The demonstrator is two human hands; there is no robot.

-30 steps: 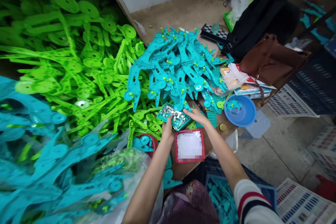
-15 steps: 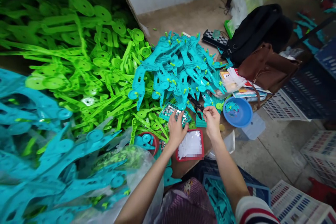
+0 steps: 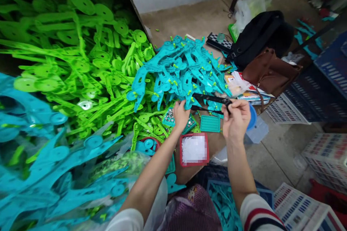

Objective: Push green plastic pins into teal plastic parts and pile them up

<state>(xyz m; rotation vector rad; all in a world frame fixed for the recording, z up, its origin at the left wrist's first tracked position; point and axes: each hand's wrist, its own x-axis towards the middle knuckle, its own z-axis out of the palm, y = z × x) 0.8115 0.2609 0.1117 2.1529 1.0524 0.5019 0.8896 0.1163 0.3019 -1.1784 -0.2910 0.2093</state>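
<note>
My right hand (image 3: pixel 236 119) is raised above the table edge, its fingers pinched on a long black two-armed tool (image 3: pixel 210 99) that points left. My left hand (image 3: pixel 180 114) is closed at the tool's other end, over a small teal tray of shiny metal discs (image 3: pixel 168 117). Just behind the hands lies a heap of teal plastic arms with green pegs (image 3: pixel 181 72). A flat teal grid piece (image 3: pixel 210 123) lies under the tool, and a red-rimmed box (image 3: pixel 194 149) stands in front of it.
A big pile of green plastic parts (image 3: pixel 81 65) fills the left, with teal parts in clear bags (image 3: pixel 54 162) below. A blue bowl (image 3: pixel 252 116), papers, a brown bag (image 3: pixel 268 74) and a black backpack (image 3: pixel 257 36) lie right. White and dark crates (image 3: pixel 325 155) stand on the floor.
My right hand has lifted the black tool up and to the right, away from the teal grid piece. My left hand left the disc tray and rose to the tool's left end.
</note>
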